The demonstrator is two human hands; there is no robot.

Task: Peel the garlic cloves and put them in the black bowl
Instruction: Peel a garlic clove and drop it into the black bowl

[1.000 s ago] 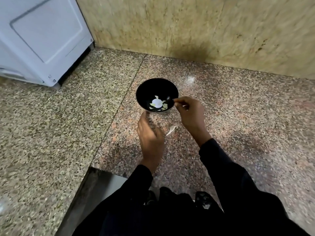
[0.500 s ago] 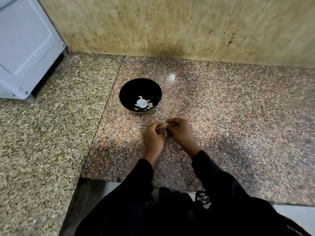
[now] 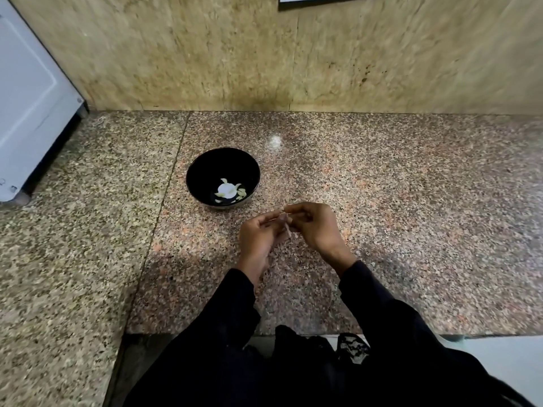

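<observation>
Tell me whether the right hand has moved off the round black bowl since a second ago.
Yes. The right hand has come back from the round black bowl rim toward the person, meeting the left hand over the speckled granite counter in front of the bowl.

Counted: 1 black bowl [image 3: 223, 171] on the counter [image 3: 382, 201], nearer its left edge; several peeled garlic cloves [image 3: 227, 190] seen inside, exact number not resolvable; 2 hands, left hand [image 3: 260, 236] and right hand [image 3: 316, 227], 1 garlic clove [image 3: 285, 221] pinched between them; 1 white appliance [image 3: 32, 107] noted at the counter's back left corner
</observation>
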